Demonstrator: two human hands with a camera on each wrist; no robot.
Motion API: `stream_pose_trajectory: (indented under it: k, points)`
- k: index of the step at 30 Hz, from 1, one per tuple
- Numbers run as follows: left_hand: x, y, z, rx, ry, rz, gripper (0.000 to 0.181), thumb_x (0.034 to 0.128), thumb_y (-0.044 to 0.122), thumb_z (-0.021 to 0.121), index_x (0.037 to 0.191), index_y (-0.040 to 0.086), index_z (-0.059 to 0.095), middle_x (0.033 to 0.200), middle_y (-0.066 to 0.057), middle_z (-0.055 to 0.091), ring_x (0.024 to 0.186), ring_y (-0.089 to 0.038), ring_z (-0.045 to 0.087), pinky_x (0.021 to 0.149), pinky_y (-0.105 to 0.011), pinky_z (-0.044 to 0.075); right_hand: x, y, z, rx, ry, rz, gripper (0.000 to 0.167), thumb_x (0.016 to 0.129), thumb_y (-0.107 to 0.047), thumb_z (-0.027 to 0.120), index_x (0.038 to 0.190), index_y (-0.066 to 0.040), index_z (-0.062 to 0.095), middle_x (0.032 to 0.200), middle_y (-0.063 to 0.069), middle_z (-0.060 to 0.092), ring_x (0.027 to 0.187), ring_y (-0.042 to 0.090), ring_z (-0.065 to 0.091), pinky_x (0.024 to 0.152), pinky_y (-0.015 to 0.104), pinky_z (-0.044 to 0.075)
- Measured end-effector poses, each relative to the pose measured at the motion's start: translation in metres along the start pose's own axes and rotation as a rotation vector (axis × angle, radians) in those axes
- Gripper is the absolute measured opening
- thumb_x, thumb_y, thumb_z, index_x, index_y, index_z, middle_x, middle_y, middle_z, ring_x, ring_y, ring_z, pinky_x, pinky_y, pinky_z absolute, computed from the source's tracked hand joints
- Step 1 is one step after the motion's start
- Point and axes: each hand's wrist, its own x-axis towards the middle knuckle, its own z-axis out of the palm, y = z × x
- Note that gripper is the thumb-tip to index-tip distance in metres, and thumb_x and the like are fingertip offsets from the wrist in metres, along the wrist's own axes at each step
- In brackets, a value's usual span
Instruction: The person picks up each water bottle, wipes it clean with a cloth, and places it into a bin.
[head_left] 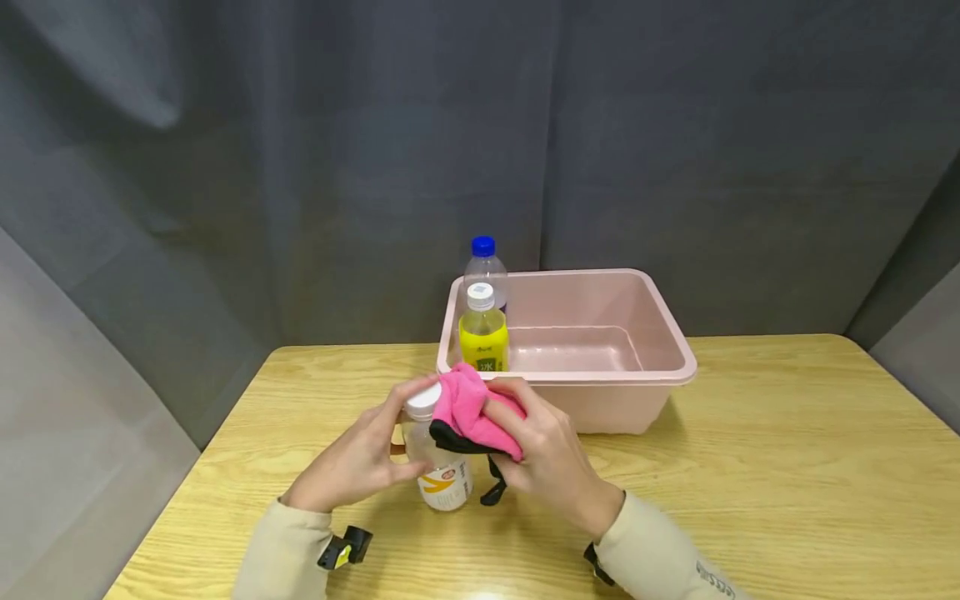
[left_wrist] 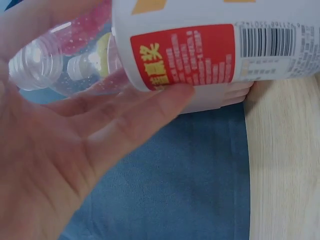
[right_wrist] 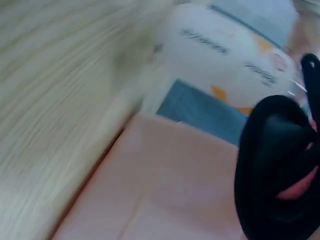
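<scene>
A clear bottle (head_left: 447, 487) with a white cap and a white, orange-marked label stands on the table, slightly tilted. Its label (left_wrist: 195, 15) fills the top of the left wrist view, with a red patch and a barcode. My left hand (head_left: 360, 462) grips the bottle from the left, fingers by the cap and thumb at the label. My right hand (head_left: 551, 454) holds a bunched pink cloth (head_left: 476, 412) with black trim against the bottle's upper right side. A black strap (head_left: 493, 483) hangs below the cloth. In the right wrist view the black trim (right_wrist: 247, 175) is close and blurred.
Just behind my hands, a pale pink tub (head_left: 585, 377) stands on the wooden table (head_left: 787, 467). Inside its left end are a bottle with a yellow label (head_left: 483, 342) and one with a blue cap (head_left: 483, 247). Dark grey curtain (head_left: 375, 167) hangs behind.
</scene>
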Motion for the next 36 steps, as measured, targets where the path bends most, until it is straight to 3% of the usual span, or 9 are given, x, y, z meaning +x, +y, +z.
stream_pose_trajectory:
  k: [3, 10, 17, 21, 24, 30, 36]
  points:
    - [-0.001, 0.001, 0.001, 0.002, 0.003, -0.011, 0.096, 0.0775, -0.01, 0.082, 0.152, 0.018, 0.028, 0.135, -0.018, 0.058, 0.112, -0.03, 0.065, 0.083, -0.037, 0.06, -0.002, -0.002, 0.001, -0.089, -0.075, -0.024, 0.043, 0.06, 0.01, 0.067, 0.099, -0.009, 0.068, 0.114, 0.013, 0.062, 0.092, 0.027, 0.066, 0.074, 0.041, 0.06]
    - [-0.002, 0.002, 0.001, -0.018, 0.002, -0.031, 0.094, 0.0783, -0.011, 0.08, 0.152, 0.016, 0.028, 0.134, -0.02, 0.057, 0.11, -0.034, 0.065, 0.075, -0.033, 0.06, 0.009, -0.005, -0.005, -0.153, -0.112, -0.104, 0.032, 0.059, 0.013, 0.054, 0.078, -0.012, 0.062, 0.098, 0.007, 0.063, 0.081, 0.022, 0.062, 0.06, 0.033, 0.057]
    - [0.0, 0.004, 0.002, 0.002, 0.024, -0.039, 0.092, 0.0772, -0.01, 0.08, 0.15, 0.012, 0.028, 0.13, -0.022, 0.058, 0.108, -0.035, 0.065, 0.073, -0.028, 0.059, 0.009, -0.007, -0.011, -0.254, -0.211, -0.188, 0.033, 0.053, 0.012, 0.057, 0.075, -0.012, 0.064, 0.09, 0.004, 0.059, 0.071, 0.018, 0.054, 0.047, 0.022, 0.046]
    - [0.0, 0.004, 0.002, 0.013, 0.023, -0.041, 0.093, 0.0767, -0.011, 0.08, 0.149, 0.012, 0.026, 0.128, -0.024, 0.057, 0.108, -0.037, 0.065, 0.073, -0.028, 0.06, 0.003, -0.007, -0.009, -0.349, -0.334, -0.225, 0.031, 0.055, 0.006, 0.068, 0.078, -0.014, 0.069, 0.094, 0.006, 0.065, 0.067, 0.019, 0.053, 0.043, 0.023, 0.043]
    - [-0.002, 0.004, 0.003, 0.022, 0.022, -0.048, 0.094, 0.0767, -0.012, 0.081, 0.149, 0.012, 0.026, 0.13, -0.026, 0.056, 0.109, -0.039, 0.064, 0.073, -0.029, 0.061, -0.006, -0.007, -0.005, -0.421, -0.472, -0.236, 0.031, 0.057, -0.001, 0.077, 0.083, -0.018, 0.074, 0.102, 0.006, 0.069, 0.069, 0.019, 0.058, 0.043, 0.025, 0.044]
    - [-0.001, 0.006, 0.004, 0.027, 0.017, -0.053, 0.093, 0.078, -0.011, 0.08, 0.15, 0.013, 0.025, 0.134, -0.025, 0.054, 0.112, -0.037, 0.063, 0.078, -0.035, 0.061, -0.022, -0.005, 0.007, -0.466, -0.801, -0.22, 0.023, 0.069, -0.005, 0.081, 0.078, -0.024, 0.072, 0.084, -0.004, 0.063, 0.062, 0.015, 0.059, 0.047, 0.026, 0.044]
    - [0.001, 0.007, 0.004, 0.017, 0.008, -0.06, 0.094, 0.078, -0.011, 0.08, 0.15, 0.012, 0.025, 0.136, -0.027, 0.052, 0.113, -0.039, 0.062, 0.076, -0.034, 0.061, -0.02, 0.001, 0.006, -0.415, -0.875, -0.191, 0.026, 0.069, -0.002, 0.081, 0.08, -0.024, 0.073, 0.081, -0.006, 0.06, 0.059, 0.013, 0.057, 0.047, 0.024, 0.043]
